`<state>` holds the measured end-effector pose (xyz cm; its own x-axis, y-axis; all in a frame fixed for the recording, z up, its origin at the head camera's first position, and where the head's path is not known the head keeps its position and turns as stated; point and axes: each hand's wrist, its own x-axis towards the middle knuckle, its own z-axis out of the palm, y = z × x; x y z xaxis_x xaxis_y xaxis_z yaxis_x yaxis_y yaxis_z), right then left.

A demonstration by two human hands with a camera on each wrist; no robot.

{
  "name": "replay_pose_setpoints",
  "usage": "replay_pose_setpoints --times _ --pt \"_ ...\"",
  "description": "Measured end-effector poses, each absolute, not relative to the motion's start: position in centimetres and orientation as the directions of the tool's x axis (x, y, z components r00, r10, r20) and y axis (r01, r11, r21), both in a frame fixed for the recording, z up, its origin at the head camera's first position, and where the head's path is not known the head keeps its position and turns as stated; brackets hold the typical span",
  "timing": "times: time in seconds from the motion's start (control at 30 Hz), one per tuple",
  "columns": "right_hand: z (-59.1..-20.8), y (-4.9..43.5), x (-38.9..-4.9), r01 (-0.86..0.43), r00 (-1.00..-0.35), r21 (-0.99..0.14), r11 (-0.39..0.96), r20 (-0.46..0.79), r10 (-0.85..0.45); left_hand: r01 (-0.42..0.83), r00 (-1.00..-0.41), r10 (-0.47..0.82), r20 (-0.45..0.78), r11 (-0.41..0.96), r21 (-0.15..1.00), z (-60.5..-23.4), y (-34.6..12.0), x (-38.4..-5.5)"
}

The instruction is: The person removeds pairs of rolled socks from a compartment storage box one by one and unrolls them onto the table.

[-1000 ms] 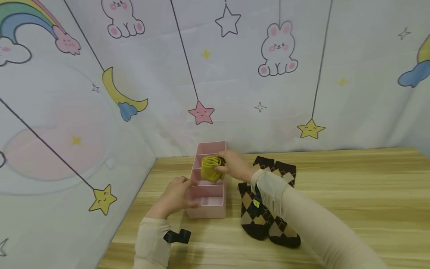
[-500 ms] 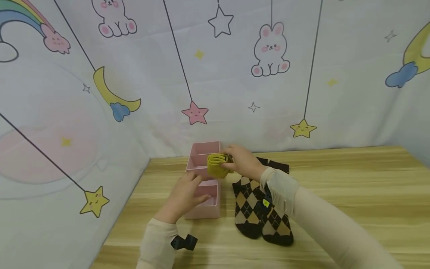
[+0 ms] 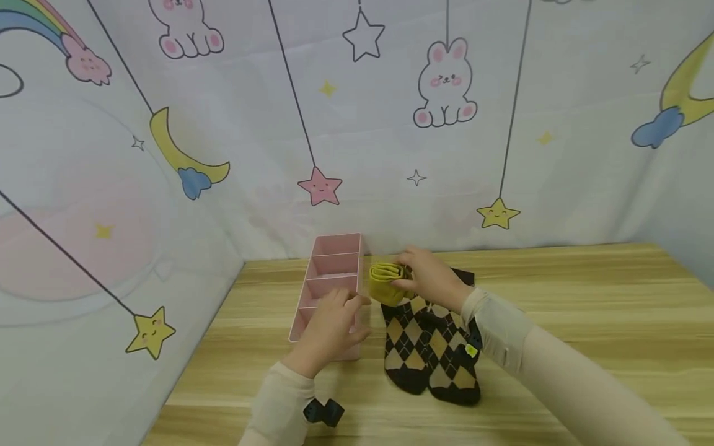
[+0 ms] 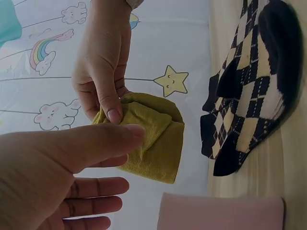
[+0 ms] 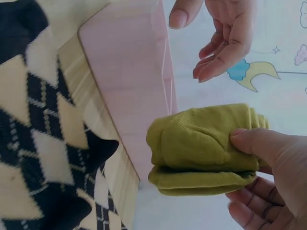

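My right hand [image 3: 437,279] pinches a folded mustard-yellow sock bundle [image 3: 385,286] between thumb and fingers, holding it in the air just right of the pink box. Its stacked folds show clearly in the right wrist view, where the bundle [image 5: 201,148] hangs by one end from the thumb [image 5: 259,143]. My left hand [image 3: 334,325] hovers over the near part of the pink divided box [image 3: 333,287], fingers loosely extended. Seen from the right wrist, a gap separates the left hand [image 5: 230,33] from the bundle. The left hand hides part of the box's near compartments.
A pair of black-and-tan argyle socks [image 3: 409,337] lies flat on the wooden table [image 3: 558,347], right of the box and partly under the right hand. Behind the table hangs a white cloth backdrop [image 3: 390,217] with cartoon prints.
The right hand has lifted the sock bundle from over the box's compartments and carried it right, clear of the box. The left hand has left the box's left side and moved right over it.
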<state>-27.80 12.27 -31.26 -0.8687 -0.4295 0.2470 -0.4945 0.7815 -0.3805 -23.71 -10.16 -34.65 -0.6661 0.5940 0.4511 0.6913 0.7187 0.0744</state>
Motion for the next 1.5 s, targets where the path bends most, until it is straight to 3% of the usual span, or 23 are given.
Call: replay_pose_setpoints --times 0.3,0.63,1.07,1.5 --pt "-32.6 15.2 -25.7 -0.442 -0.894 -0.353 0.825 0.255 -0.369 0.738 -0.625 0.626 0.466 0.669 0.090 -35.5 -7.7 -23.1" --pt "-33.6 19.0 -23.3 -0.368 -0.923 -0.366 0.855 0.252 -0.289 0.790 -0.551 0.707 0.444 0.614 0.002 -36.9 -4.3 -22.3" --pt "-35.0 21.7 -20.7 -0.356 -0.924 -0.377 0.855 0.278 -0.263 0.798 -0.545 0.767 0.338 0.598 -0.071 -37.5 -1.1 -21.6" --pt "-36.0 23.9 -17.9 -0.271 -0.954 -0.426 0.863 0.241 -0.180 0.840 -0.508 0.791 0.341 0.543 -0.008 -38.0 0.2 -20.8"
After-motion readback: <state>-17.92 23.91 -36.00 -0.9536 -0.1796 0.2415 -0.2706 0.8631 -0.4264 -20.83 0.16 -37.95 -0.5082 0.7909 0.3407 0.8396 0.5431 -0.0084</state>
